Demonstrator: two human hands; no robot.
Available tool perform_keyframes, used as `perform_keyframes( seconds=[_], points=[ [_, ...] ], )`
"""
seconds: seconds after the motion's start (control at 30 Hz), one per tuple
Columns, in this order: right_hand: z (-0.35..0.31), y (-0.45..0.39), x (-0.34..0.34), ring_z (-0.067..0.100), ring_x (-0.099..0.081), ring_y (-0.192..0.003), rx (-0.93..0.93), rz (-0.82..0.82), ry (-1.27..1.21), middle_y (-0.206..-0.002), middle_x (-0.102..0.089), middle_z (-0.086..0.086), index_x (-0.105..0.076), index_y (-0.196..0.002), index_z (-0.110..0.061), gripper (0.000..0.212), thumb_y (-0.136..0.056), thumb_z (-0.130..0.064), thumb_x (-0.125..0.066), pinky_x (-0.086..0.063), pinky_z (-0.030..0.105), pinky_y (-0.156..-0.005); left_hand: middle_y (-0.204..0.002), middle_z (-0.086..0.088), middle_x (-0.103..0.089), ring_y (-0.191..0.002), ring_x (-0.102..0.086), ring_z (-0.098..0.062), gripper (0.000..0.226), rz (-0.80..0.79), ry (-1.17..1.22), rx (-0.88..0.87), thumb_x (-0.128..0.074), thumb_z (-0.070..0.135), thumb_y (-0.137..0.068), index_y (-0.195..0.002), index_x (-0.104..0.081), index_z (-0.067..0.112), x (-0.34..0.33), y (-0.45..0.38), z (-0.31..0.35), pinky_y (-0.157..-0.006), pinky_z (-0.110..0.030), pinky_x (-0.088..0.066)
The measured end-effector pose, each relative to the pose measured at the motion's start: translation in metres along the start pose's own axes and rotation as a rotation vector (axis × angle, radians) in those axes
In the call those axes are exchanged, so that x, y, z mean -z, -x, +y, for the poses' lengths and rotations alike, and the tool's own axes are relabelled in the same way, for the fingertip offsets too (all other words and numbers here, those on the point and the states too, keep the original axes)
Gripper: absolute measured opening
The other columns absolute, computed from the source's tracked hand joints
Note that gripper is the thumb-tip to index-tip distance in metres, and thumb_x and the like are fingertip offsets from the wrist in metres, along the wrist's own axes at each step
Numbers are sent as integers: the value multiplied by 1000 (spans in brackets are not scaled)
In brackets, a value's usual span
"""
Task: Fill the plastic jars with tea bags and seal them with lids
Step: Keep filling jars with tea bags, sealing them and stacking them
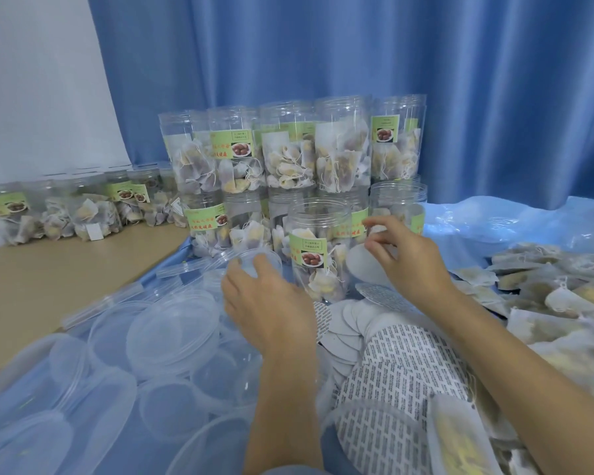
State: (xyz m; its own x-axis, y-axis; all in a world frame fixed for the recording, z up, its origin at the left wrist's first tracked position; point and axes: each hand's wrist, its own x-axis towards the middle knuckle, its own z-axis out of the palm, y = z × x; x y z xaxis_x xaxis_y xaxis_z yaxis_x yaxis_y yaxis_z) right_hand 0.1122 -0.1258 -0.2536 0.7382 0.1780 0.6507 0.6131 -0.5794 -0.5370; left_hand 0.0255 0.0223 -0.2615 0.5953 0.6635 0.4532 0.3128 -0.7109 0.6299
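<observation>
Clear plastic jars [288,149] already stand filled behind — we judge the near jar [318,248] awaits sealing, our left hand [268,296] gripping a lid [254,258], right hand [408,255] pinching a liner disc [364,265].

Both forearms bare; no sleeves, no jewellery.

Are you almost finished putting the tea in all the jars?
Not quite. Many filled jars are stacked at the back. The front jar holds tea bags but is open. The left hand grips a clear lid; the right hand pinches a seal disc. Loose tea bags remain.
</observation>
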Motion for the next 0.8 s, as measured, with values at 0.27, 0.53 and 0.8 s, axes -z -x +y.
perform_keyframes(
  seconds=[0.27, 0.53, 0.8],
  points=[
    [-42, 5, -14, 18, -60, -99, 273, -84, -42, -106, -68, 3, -66, -108, -13, 28, -91, 2, -49, -42, 23, -85, -155, -23, 8, -144, -1, -38, 75, -310, -129, 156, -49, 19, -91, -150, -3, 14, -4, -4, -7, -115, -43, -9],
    [-103, -26, -74, 32, -52, -111, 198, -854, 465, -129, -50, 16, -27, -145, -28, 51, -97, -26, -43, -40, 34, -78, -142, -17, -39, -126, -42, -36, 61, -62, 620, 448, -47, 2, -85, -142, -26, 6, 3, -14, -10, -102, -41, -33],
    [-114, -26, -80, 29, -53, -116, 300, -645, 806, -129, -52, 11, -47, -132, -26, 35, -99, -34, -41, -38, 33, -72, -146, -15, -38, -132, -38, -32, 58, -66, 750, 595, -47, 10, -92, -145, -24, 5, 3, -20, -11, -103, -38, -33]
  ],
)
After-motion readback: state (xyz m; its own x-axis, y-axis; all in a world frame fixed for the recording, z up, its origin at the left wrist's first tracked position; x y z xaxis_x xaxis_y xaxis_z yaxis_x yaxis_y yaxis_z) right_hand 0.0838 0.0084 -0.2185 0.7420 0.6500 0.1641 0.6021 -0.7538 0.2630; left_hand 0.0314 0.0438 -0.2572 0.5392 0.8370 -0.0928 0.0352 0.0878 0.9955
